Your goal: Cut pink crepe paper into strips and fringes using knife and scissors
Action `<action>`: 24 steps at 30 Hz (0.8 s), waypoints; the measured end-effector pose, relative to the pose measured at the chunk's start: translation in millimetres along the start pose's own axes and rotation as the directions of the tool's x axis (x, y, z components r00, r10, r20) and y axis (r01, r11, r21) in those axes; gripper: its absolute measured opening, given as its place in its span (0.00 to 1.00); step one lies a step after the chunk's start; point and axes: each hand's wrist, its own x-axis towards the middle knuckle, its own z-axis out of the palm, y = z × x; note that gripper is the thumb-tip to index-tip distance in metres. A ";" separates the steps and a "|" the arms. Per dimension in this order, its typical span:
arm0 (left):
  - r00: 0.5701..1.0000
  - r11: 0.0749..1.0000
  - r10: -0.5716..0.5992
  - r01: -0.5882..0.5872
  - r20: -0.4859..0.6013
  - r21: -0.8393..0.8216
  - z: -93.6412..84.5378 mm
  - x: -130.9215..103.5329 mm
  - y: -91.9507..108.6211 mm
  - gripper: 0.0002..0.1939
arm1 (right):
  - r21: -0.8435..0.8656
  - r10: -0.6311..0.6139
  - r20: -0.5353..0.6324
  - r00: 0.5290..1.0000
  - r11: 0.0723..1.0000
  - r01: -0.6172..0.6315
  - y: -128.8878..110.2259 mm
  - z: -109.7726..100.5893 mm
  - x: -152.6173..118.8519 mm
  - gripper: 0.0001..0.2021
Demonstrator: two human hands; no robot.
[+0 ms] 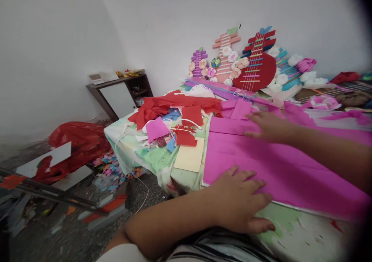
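A large sheet of magenta paper (pixel 279 165), perhaps crepe paper, lies over a flat white-edged board on the table. My left hand (pixel 240 200) rests with fingers spread on the sheet's near left edge, its thumb towards the tablecloth. At the far left part of the sheet, my right hand (pixel 264 126) reaches in from the right, fingers stretched out near a narrow magenta strip (pixel 225 125). Neither hand grips anything. Just beyond the right hand sit small folded magenta pieces (pixel 241 109).
Red crepe paper (pixel 177 101), a cream sheet (pixel 188 155) and a white cable (pixel 192 123) clutter the table's left. Guitar-shaped decorations, including a red one (pixel 257 70), lean on the wall. A cabinet (pixel 119 97) stands behind; scraps (pixel 112 171) and a red bag (pixel 80 138) cover the floor.
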 end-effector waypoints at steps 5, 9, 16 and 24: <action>0.916 0.931 -0.358 0.365 -0.181 0.004 -4.7 -29.1 -25.0 0.17 | 0.087 -0.060 0.223 0.973 0.995 0.041 -75.8 9.7 -47.1 0.41; 0.888 0.896 -0.431 0.443 -0.163 0.043 -4.2 -56.3 -55.9 0.13 | 0.071 -0.007 0.238 0.971 0.997 -0.010 -90.0 22.7 -66.2 0.39; 0.862 0.869 -0.478 0.492 -0.169 0.053 4.2 -70.3 -72.5 0.16 | 0.155 0.111 0.279 0.954 0.975 -0.159 -113.0 4.3 -69.8 0.38; 0.862 0.879 -0.463 0.476 -0.205 0.016 4.4 -71.1 -71.7 0.17 | 0.133 0.068 0.233 0.970 0.986 -0.101 -133.0 9.3 -77.0 0.42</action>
